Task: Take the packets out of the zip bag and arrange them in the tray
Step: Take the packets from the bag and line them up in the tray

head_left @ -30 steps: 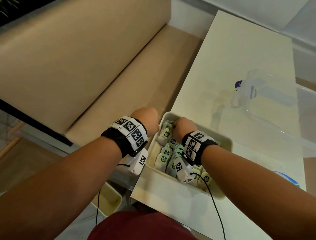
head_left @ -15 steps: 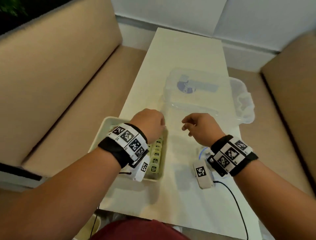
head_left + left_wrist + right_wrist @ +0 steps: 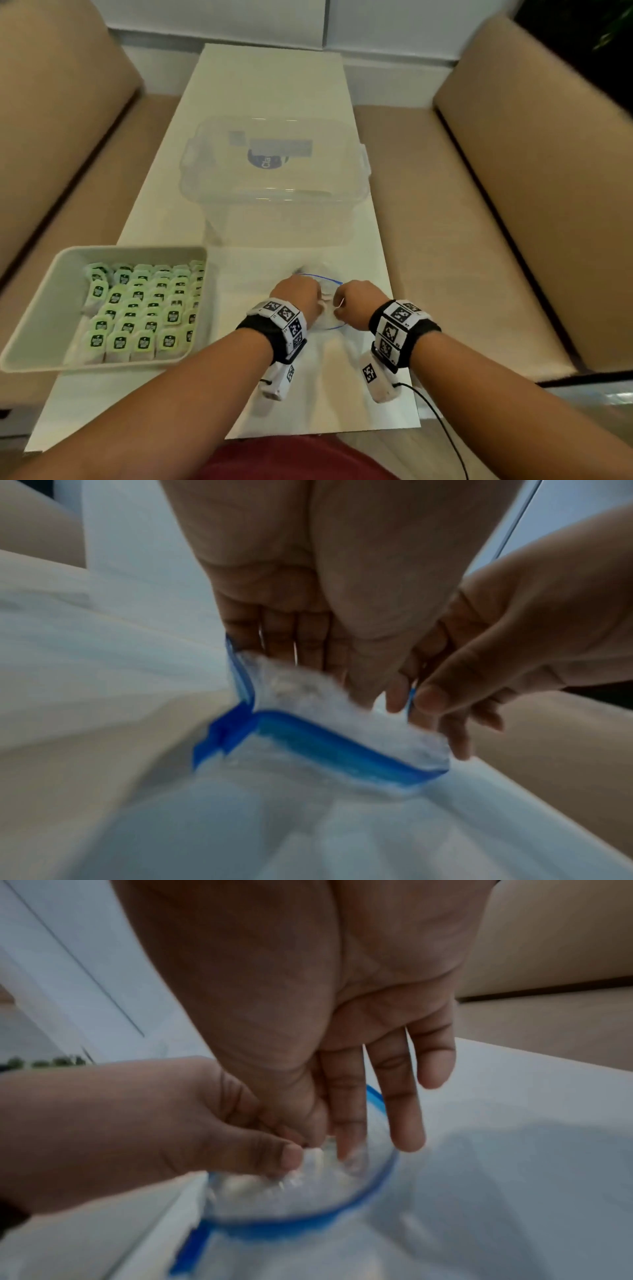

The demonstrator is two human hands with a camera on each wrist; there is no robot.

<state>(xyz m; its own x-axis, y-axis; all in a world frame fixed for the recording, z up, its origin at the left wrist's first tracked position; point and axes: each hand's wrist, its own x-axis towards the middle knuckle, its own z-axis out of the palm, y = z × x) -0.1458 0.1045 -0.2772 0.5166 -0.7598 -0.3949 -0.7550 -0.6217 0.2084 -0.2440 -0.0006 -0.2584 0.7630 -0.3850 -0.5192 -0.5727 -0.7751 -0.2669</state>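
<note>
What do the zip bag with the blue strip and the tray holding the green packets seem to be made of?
Zip bag: looks like thin clear plastic film, crumpling softly where both hands grip it, with a blue plastic zip strip.
Tray: probably rigid plastic, off-white and matte, with rounded moulded corners; the look leaves that open.

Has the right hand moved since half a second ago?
Yes. The right hand has gone from hovering bare over the table to pinching the zip bag, nearer the left hand.
</note>
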